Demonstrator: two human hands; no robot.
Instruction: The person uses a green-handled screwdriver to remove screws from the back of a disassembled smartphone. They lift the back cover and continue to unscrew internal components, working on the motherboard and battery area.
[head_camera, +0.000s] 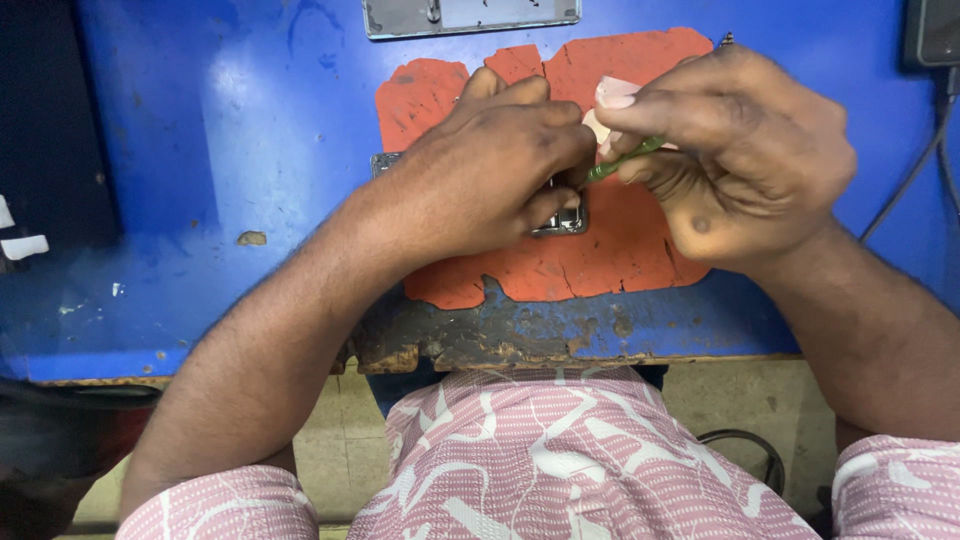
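Note:
My left hand (490, 165) lies over a small metal-framed device (560, 220) on a worn orange mat (600, 260), its fingers pressing the device down. Most of the device is hidden under the hand; only a corner and a left edge show. My right hand (735, 150) grips a thin green-handled tool (625, 160), its tip pointing down-left to the device beside my left fingers. A small pale scrap (612, 95) shows between the two hands.
The mat sits on a scuffed blue workbench (220, 180) with a chipped front edge (520, 340). A flat grey metal plate (470, 15) lies at the far edge. Dark cables (915, 170) run down at the right.

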